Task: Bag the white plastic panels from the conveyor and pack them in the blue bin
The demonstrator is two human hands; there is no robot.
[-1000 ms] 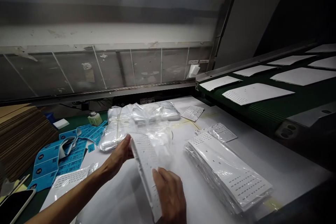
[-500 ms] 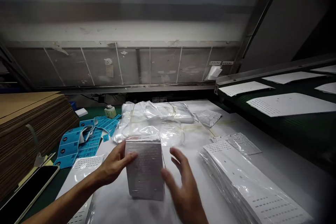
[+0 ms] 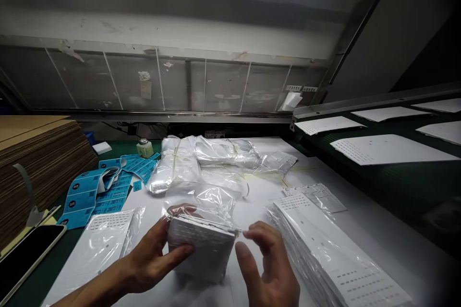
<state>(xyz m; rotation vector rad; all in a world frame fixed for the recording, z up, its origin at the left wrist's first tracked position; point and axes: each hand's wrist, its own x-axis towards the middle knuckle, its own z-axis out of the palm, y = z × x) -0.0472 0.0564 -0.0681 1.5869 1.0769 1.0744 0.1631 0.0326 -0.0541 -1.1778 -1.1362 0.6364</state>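
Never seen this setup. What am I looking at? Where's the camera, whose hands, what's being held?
No machine here: a person is working with bare hands, filmed by a single camera worn on their head, looking forward and down. The left hand grips a stack of white perforated panels in a clear plastic bag. The right hand is open beside the stack and appears not to touch it. The white table also holds more bagged panels and a bundle of clear bags. Further left are blue label strips, a pile of cardboard sheets and a phone. At upper right, white sheets lie on a green belt.
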